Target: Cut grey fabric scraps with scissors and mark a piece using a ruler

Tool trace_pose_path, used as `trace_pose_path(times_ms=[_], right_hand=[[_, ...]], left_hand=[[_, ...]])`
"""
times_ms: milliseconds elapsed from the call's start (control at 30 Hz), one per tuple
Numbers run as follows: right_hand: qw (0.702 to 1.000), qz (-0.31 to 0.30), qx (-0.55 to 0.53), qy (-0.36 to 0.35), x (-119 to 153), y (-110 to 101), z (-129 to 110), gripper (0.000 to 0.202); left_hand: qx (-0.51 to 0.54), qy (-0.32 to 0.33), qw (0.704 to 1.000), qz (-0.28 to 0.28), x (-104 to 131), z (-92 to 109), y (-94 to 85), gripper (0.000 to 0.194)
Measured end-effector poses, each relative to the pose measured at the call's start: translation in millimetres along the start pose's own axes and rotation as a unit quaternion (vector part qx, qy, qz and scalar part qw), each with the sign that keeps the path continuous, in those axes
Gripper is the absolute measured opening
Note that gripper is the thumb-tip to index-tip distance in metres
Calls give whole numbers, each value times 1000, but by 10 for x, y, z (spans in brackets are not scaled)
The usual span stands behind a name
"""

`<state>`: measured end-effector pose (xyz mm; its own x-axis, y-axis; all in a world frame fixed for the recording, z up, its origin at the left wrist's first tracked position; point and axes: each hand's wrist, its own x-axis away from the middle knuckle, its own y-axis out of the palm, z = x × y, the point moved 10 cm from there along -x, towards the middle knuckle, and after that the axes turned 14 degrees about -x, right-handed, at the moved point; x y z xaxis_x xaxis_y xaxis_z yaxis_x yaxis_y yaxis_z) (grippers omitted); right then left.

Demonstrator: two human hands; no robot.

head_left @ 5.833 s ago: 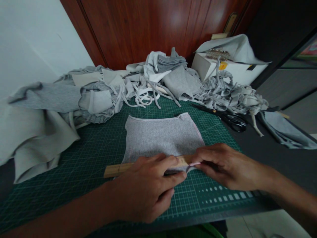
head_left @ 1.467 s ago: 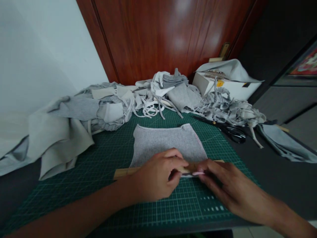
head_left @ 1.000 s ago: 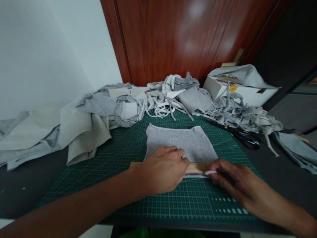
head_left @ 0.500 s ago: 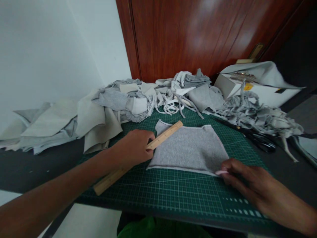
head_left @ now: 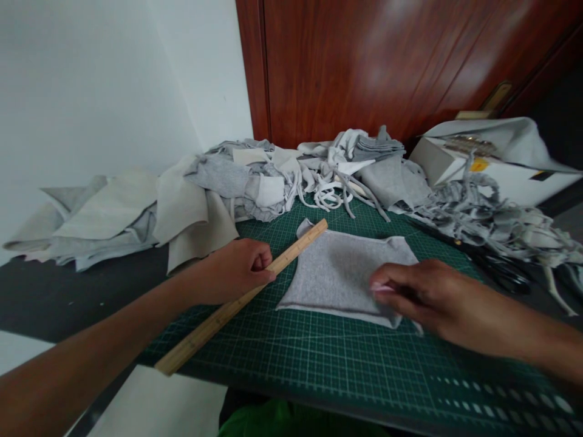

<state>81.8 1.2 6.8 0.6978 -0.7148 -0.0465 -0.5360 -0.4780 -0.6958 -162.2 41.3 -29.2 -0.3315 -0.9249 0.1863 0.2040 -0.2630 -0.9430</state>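
A grey piece of fabric lies on the green cutting mat. My left hand is closed on a wooden ruler, which slants from the mat's near left edge up to the fabric's upper left corner. Over the right part of the fabric, my right hand pinches a small pink item, mostly hidden between thumb and forefinger; what it is cannot be made out. The fabric's lower right corner is bent beneath that hand.
Cloth scraps are heaped along the left and back. Black-handled scissors lie at the right beside tangled grey strips. A white box stands at the back right, before a wooden door.
My right hand has moved left and up from the fabric's lower right corner to above the fabric. The ruler has slid down and left with my left hand, and the view has shifted slightly.
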Motion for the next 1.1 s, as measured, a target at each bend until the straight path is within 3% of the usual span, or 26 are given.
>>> trace_pose_path(times_ms=[67, 200, 300, 367, 467, 533, 700, 767, 900, 1033, 1100], right_hand=[[1000, -10, -15, 7, -297, 39, -2, 26], [995, 47, -78, 27, -814, 13, 109, 18], [992, 61, -103, 25, -1024, -34, 127, 19], [992, 103, -76, 18, -1071, -182, 85, 20], [985, 175, -8, -3, -1056, -390, -24, 17], [987, 158, 23, -20, -1051, -337, -77, 17], [994, -83, 59, -47, -860, 288, -71, 27], [989, -114, 86, -28, -690, 353, -27, 29], [987, -118, 101, 28, -390, 276, 76, 26], [992, -100, 78, 25, -219, 94, 83, 28], [997, -30, 61, 26, -178, -175, 43, 28]], left_hand=[[11, 9, 1000, 2, 1, 13, -10, 23], [22, 9, 1000, 8, 3, 3, -16, 25], [37, 2, 999, 20, 14, -32, -27, 27], [57, 3, 998, 26, 25, -51, -32, 28], [92, -5, 995, 25, 40, -73, -18, 28], [115, -10, 993, 20, 50, -67, 1, 29], [178, -21, 984, -7, 72, -44, 94, 31], [213, -31, 976, -18, 79, -66, 142, 32], [267, -43, 962, -35, 85, -88, 206, 35], [284, -50, 957, -22, 78, -61, 196, 35], [285, -50, 957, -14, 71, -36, 194, 35]])
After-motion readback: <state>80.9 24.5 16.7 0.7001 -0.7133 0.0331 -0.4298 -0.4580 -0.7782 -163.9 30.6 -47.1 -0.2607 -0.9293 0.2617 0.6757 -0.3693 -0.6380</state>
